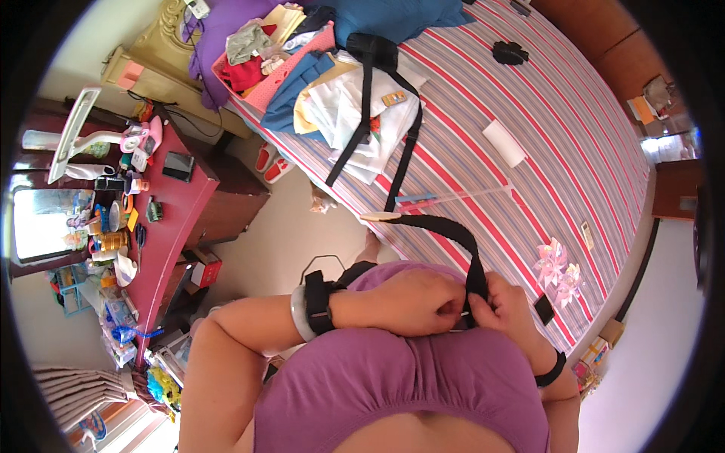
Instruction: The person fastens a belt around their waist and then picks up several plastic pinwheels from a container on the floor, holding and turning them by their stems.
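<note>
Both hands meet in front of the chest of a purple top (pixel 396 362). My right hand (pixel 504 303) pinches a black webbing strap (pixel 467 243) between thumb and fingers. My left hand (pixel 410 303) is curled against the same strap from the other side; its fingertips are hidden. From the hands the strap arches up and to the left, its free end a pale beige tip (pixel 380 216) over the bed's edge. A black band with a small box (pixel 317 300) and a pale bangle (pixel 299 311) circle my left wrist. Another black band (pixel 552 368) is around my right wrist.
Ahead is a bed with a striped sheet (pixel 544 130), bearing a black strap harness (pixel 374 54), folded white clothes (pixel 340 107), a pink laundry basket (pixel 266 90), a white roll (pixel 504 142) and pinwheels (pixel 558 272). A cluttered red dressing table (pixel 181 198) stands at left.
</note>
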{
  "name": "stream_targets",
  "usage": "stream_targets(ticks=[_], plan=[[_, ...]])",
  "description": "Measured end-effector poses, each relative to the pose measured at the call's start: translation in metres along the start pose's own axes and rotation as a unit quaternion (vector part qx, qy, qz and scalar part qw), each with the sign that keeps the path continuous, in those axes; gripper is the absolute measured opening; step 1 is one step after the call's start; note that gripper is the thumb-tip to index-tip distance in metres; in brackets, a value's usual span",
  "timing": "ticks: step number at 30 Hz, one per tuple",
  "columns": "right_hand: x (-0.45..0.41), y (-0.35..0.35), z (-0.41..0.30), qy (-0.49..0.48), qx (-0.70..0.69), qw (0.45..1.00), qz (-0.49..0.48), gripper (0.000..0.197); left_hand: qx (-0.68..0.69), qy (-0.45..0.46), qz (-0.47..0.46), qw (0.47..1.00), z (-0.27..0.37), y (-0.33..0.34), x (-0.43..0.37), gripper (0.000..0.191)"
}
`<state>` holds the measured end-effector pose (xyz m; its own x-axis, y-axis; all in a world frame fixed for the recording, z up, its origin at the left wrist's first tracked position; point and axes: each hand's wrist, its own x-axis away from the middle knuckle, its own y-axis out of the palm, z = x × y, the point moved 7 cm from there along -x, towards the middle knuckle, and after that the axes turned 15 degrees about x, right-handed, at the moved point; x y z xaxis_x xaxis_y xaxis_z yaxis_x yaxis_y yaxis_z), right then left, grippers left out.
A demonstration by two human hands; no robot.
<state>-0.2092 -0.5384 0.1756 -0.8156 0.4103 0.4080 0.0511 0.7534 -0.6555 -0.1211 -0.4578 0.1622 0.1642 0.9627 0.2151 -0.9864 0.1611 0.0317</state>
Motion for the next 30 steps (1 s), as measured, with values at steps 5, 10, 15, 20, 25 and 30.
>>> stream_targets(ticks=[5,10,15,20,25,30], plan=[[-0.003,0.014,0.022,0.113,-0.382,0.917,-0.012,0.018,0.028,0.026,0.103,0.994,0.004,-0.019,0.008,0.01],[0.004,0.027,0.039,0.104,-0.52,0.847,0.032,0.022,0.009,0.094,0.048,0.994,0.013,-0.016,0.006,0.007],[0.005,0.024,0.046,0.082,-0.573,0.81,0.094,0.021,0.003,0.061,0.011,0.998,0.018,-0.011,-0.007,0.008],[0.009,0.02,0.048,0.055,-0.587,0.799,0.121,0.021,0.03,0.037,-0.01,0.999,0.018,-0.006,-0.014,0.007],[0.013,0.019,0.049,0.06,-0.584,0.798,0.135,0.02,0.023,0.005,0.01,1.0,0.013,-0.006,-0.016,0.007],[0.014,0.025,0.049,0.048,-0.594,0.794,0.122,0.02,-0.003,0.048,-0.014,0.999,0.014,-0.004,-0.016,0.008]])
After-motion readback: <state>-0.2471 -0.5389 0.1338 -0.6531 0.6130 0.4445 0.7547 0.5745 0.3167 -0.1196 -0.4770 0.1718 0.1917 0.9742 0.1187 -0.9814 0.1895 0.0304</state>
